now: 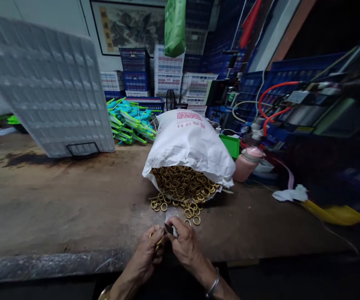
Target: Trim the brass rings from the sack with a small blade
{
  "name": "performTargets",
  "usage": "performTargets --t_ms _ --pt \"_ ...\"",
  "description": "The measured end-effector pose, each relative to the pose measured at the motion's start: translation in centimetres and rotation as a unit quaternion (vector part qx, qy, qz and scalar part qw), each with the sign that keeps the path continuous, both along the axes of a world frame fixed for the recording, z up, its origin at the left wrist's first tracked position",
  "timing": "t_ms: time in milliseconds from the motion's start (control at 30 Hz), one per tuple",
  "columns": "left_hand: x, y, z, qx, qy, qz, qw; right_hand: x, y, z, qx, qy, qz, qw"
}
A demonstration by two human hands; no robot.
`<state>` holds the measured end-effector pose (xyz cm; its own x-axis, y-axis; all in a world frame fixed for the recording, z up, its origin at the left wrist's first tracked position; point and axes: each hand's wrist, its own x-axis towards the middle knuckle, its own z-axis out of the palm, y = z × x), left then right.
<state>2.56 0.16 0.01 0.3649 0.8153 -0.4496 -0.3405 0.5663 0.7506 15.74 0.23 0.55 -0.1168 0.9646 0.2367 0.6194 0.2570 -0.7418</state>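
My left hand (148,252) pinches a few brass-coloured rings (159,241) near the table's front edge. Close beside it, my right hand (186,243) is closed around a small tool with a dark blade (169,228), probably a knife; its handle is mostly hidden by my fingers. The blade's tip points toward the rings in the left hand; whether they touch I cannot tell. Just beyond both hands, a white woven sack (192,141) lies on its side with its mouth facing me. Many brass-coloured rings (182,183) fill it, and several loose rings (192,210) have spilled onto the table.
A pale ribbed plastic panel (70,96) stands upright on the table (73,200) at left. Green and blue plastic pieces (131,121) are heaped behind. At right are a pink bottle (247,164), a machine with orange hoses (265,104) and a yellow item (332,213).
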Motion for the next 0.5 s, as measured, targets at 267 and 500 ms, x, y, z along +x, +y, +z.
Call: performTargets --t_ms 267,500 --pt "0.0 0.7 -0.1 0.226 0.188 0.017 0.956 0.1 1.2 -0.7 -0.173 0.109 -0.012 0.979" --pt "0.2 0.5 -0.2 0.09 0.061 -0.042 0.993 0.2 1.3 -0.9 -0.163 0.129 -0.033 0.978"
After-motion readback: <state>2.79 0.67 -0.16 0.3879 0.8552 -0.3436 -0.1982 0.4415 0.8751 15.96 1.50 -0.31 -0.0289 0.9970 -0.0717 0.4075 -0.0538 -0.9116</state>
